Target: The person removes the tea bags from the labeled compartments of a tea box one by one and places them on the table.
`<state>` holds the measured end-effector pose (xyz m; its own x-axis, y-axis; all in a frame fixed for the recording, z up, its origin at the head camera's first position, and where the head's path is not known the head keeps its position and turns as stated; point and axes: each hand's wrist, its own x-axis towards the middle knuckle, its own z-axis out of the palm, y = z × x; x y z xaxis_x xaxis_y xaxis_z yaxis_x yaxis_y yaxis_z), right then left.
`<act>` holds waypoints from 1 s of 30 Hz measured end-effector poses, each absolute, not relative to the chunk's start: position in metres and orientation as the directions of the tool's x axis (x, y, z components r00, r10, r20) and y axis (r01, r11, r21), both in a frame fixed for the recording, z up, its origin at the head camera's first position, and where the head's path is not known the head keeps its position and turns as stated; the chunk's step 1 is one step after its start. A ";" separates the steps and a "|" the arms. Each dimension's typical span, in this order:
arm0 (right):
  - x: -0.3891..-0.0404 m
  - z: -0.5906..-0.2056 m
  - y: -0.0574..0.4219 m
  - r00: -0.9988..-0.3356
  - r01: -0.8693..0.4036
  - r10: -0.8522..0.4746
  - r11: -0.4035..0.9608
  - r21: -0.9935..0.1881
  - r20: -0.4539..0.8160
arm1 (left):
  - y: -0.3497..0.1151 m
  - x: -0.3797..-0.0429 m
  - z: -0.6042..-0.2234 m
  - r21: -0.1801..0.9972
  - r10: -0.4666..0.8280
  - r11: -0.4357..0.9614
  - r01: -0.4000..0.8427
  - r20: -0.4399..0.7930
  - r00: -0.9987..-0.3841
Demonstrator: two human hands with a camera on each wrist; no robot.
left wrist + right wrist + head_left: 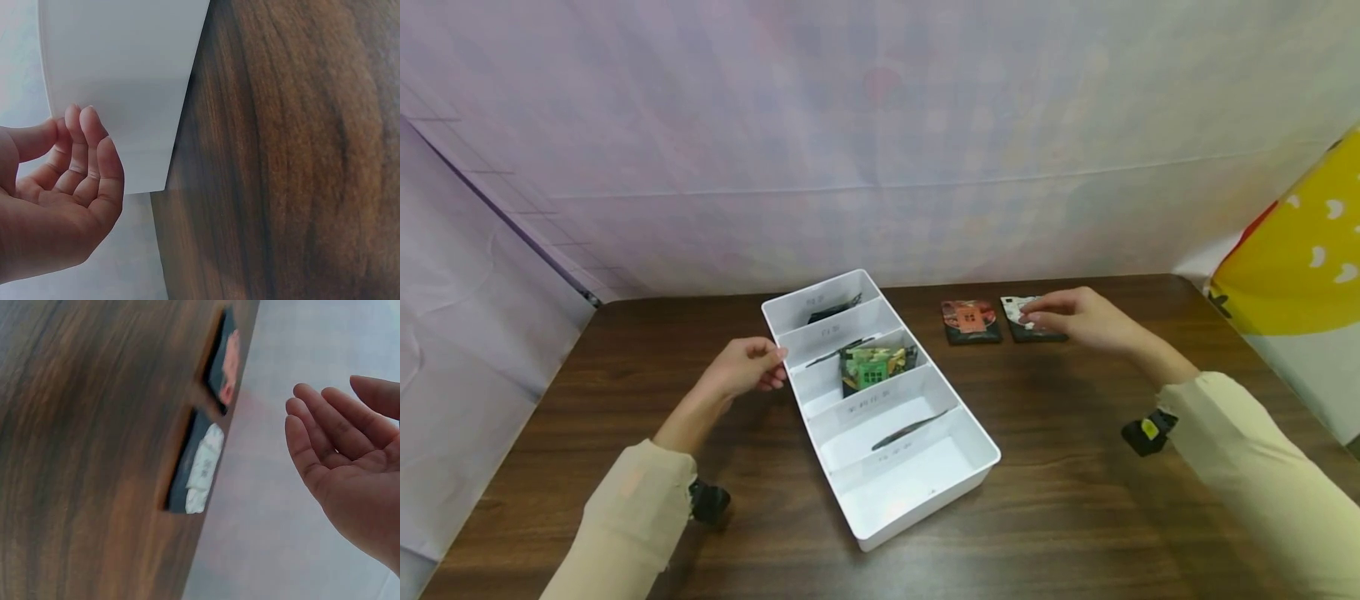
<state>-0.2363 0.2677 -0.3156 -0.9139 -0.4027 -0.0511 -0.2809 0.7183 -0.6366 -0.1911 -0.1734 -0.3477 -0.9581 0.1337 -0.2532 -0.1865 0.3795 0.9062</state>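
At the left side rim of a long white divided box (928, 511), my left hand (747, 367) pinches the edge between thumb and index finger. Over a black-and-white sachet (203, 469) at the table's back right hovers my right hand (1086, 321), fingers loosely bent and holding nothing; the right wrist view shows it apart from the sachet. Left of that lies a red-and-black sachet (972, 323). A green sachet (878, 367) leans in a middle compartment of the box. Thin dark sachets (910, 430) stand in several other compartments, their fronts hidden. The nearest compartment shows bare white floor.
The brown wood table (1060, 500) ends at a pale hanging cloth (880, 167) close behind the box and sachets. A yellow printed cloth (1300, 258) hangs at the right. Small black devices (707, 502) sit on both wrists. Box dividers carry faint labels.
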 end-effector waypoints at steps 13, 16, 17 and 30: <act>-0.220 -0.301 0.238 -0.852 -0.407 -0.523 0.647 -0.645 0.013 | -0.173 -0.191 -0.347 0.911 0.142 0.369 -0.182 -0.249 -0.958; -0.216 -0.298 0.232 -0.840 -0.426 -0.543 0.633 -0.646 0.023 | -0.173 -0.191 -0.347 0.912 0.141 0.368 -0.178 -0.244 -0.959; -0.215 -0.297 0.231 -0.836 -0.436 -0.549 0.632 -0.641 0.027 | -0.173 -0.191 -0.347 0.912 0.140 0.368 -0.180 -0.245 -0.959; -0.191 -0.290 0.202 -0.754 -0.506 -0.656 0.557 -0.659 0.024 | -0.173 -0.191 -0.346 0.912 0.143 0.367 -0.182 -0.248 -0.958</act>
<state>-0.1911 0.2020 -0.2902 -0.7544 -0.6560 0.0238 -0.5055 0.5574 -0.6586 -0.1907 -0.1727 -0.3456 -0.9581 0.1430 -0.2483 -0.1818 0.3665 0.9125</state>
